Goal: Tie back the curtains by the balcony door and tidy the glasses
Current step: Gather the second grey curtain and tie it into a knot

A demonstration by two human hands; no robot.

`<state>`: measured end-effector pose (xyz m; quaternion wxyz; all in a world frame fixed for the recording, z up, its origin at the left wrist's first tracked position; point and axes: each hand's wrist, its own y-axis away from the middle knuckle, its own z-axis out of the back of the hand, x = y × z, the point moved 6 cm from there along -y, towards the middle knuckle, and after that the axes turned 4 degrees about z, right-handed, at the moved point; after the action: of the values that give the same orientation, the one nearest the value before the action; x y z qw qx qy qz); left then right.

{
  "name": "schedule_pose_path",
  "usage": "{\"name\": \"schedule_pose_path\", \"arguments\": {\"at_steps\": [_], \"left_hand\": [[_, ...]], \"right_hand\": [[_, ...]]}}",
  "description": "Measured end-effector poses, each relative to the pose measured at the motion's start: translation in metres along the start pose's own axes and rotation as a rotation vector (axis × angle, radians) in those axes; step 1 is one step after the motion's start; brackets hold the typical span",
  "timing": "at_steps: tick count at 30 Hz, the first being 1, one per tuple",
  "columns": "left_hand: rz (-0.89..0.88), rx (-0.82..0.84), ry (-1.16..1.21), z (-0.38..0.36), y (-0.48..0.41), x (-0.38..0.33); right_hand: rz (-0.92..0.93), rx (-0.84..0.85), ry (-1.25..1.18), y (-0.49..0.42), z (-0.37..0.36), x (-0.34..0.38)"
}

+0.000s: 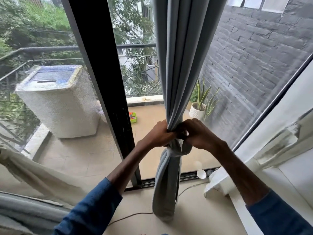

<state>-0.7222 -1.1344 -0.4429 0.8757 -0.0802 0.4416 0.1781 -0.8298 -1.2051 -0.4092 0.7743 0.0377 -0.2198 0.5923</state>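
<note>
A grey-blue curtain [179,65] hangs gathered in front of the balcony door glass. It is bunched at waist height, where a knot [177,150] of its own fabric sits, and its tail [165,192] drops to the floor. My left hand [160,134] grips the gathered curtain from the left, just above the knot. My right hand [196,133] pinches the fabric from the right at the same height. No glasses are in view.
The black door frame [101,73] stands left of the curtain. A cream curtain [33,173] hangs at the lower left. A cable [135,216] runs across the floor. On the balcony are a washing machine [57,102], a potted plant [198,109] and a green box [133,117].
</note>
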Motion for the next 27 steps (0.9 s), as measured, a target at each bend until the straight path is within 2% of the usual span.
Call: {"name": "schedule_pose_path", "arguments": {"at_steps": [4, 6, 9, 11, 15, 21, 27], "left_hand": [[0.028, -0.017, 0.024, 0.013, -0.003, -0.001], [0.020, -0.005, 0.005, 0.013, -0.003, -0.004], [0.055, 0.016, -0.013, 0.007, -0.002, -0.001], [0.070, 0.025, -0.038, 0.005, -0.004, 0.004], [0.058, 0.026, -0.030, 0.006, -0.006, 0.004], [0.052, 0.034, 0.003, -0.003, -0.005, -0.005], [-0.002, 0.035, -0.026, -0.010, -0.005, -0.009]], "right_hand": [[0.009, -0.292, -0.292, 0.008, 0.013, -0.012], [-0.044, -0.322, -0.293, 0.009, 0.008, -0.015], [-0.045, -0.242, -0.017, 0.004, 0.000, -0.008], [0.025, -0.197, 0.060, -0.001, -0.004, 0.002], [0.091, -0.139, 0.131, 0.001, 0.003, 0.002], [-0.068, 0.135, 0.233, 0.003, -0.011, -0.013], [-0.140, 0.337, 0.120, -0.003, -0.017, -0.014]]}}
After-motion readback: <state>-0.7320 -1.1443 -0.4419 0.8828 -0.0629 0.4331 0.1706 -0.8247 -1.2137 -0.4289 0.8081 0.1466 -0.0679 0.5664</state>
